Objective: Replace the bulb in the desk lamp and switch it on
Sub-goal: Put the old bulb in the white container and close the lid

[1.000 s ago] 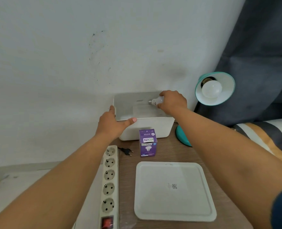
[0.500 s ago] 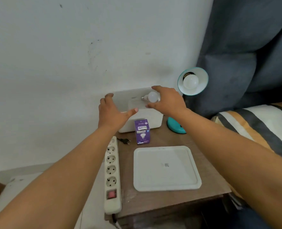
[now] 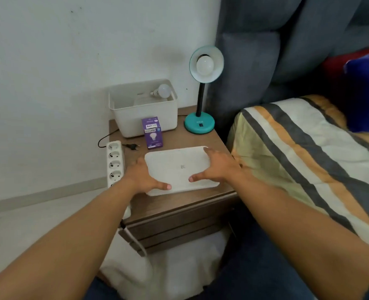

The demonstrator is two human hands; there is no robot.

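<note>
A teal desk lamp (image 3: 199, 124) stands at the back right of the nightstand, with a white bulb (image 3: 205, 65) sitting in its shade. A second white bulb (image 3: 163, 91) lies loose inside the open white bin (image 3: 145, 118) against the wall. In front of the bin stands a purple bulb box (image 3: 153, 133). The bin's flat white lid (image 3: 179, 167) lies on the front of the nightstand. My left hand (image 3: 143, 178) grips its left edge and my right hand (image 3: 219, 167) its right edge, thumbs on top.
A white power strip (image 3: 114, 162) runs along the nightstand's left edge, with a loose black plug (image 3: 132, 146) and cord beside it. The wooden nightstand (image 3: 179, 206) has drawers below. A striped bed (image 3: 309, 152) and grey headboard are close on the right.
My right hand let go of the bulb, which now lies in the bin. Both hands came back from the bin and took hold of the lid's edges. The view pulled back.
</note>
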